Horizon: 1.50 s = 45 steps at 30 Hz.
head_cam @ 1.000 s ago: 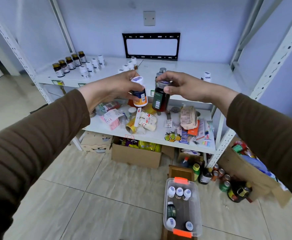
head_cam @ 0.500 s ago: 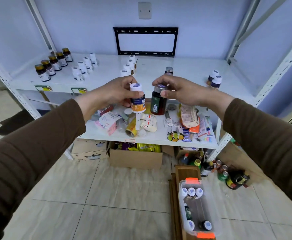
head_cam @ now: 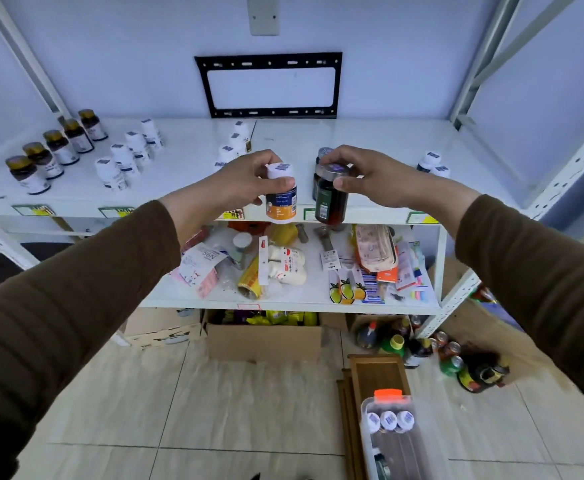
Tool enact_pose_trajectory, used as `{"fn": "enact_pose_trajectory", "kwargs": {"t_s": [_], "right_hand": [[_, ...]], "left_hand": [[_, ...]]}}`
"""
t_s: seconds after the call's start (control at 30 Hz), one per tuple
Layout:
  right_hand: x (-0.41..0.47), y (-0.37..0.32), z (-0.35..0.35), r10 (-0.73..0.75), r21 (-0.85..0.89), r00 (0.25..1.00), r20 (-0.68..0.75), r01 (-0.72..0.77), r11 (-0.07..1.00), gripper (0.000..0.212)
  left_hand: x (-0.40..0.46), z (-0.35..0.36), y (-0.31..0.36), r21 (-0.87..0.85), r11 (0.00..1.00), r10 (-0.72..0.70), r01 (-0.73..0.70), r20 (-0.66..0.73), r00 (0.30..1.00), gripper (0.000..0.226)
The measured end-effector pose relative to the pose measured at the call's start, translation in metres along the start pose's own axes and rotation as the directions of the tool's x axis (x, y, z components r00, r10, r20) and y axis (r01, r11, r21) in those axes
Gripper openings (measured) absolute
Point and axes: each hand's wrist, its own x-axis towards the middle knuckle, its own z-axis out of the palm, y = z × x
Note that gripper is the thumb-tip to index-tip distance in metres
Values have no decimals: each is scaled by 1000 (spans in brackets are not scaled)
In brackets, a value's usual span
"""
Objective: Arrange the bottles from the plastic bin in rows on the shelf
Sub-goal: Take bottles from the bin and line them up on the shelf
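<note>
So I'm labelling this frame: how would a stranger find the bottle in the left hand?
Look at the front edge of the top shelf, centre. The left hand holds the white-capped bottle there; unlike the dark bottle beside it, its label is orange and blue.

Soft, bluish, even light; wide-angle bending at edges; slight blur.

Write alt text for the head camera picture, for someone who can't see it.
A person in brown sleeves holds two bottles up before a white shelf: the left hand grips a white bottle with an orange label, the right hand a dark bottle. Rows of bottles already stand on the shelf, and a clear plastic bin sits on the floor.
</note>
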Motion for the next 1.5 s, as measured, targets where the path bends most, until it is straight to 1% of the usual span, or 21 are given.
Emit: {"fn": "enact_pose_trajectory", "kwargs": {"t_s": [0.2,0.33,0.43,0.57,0.63,0.73,0.87,1.07,1.33,1.5], "right_hand": [[61,22,-21,35,17,995,-89,-34,999,33],[106,36,-32,36,-37,985,-168,-43,998,28],[132,48,-41,38,-70,971,-238,-56,996,30],[165,73,-56,26,-104,946,-323,-63,993,31],[183,89,-66,32,-127,939,-344,-80,989,34],[211,111,-74,47,-144,951,-307,-96,985,35],[239,144,-68,89,-110,978,-188,-111,988,33],[268,179,-49,117,-151,993,-24,-119,981,32],[285,201,-33,170,-177,983,70,-155,972,32],[286,203,-32,205,-174,974,93,-186,967,36]], "left_hand": [[62,-21,-3,7,1000,14,-14,-30,999,33],[108,-35,-8,21,999,31,-30,-19,999,30],[144,-41,-14,3,999,50,-50,-4,999,35],[186,-44,-20,-11,999,47,-47,3,999,33],[207,-44,-20,-11,999,50,-50,2,999,32],[236,-43,-23,-10,1000,26,-26,-25,999,36],[267,-40,-30,6,1000,-3,4,-62,998,35],[295,-36,-48,-7,998,-56,56,-62,997,33],[322,-39,-62,14,997,-72,72,-18,997,35],[332,-38,-66,15,998,-59,59,11,998,35]]}}
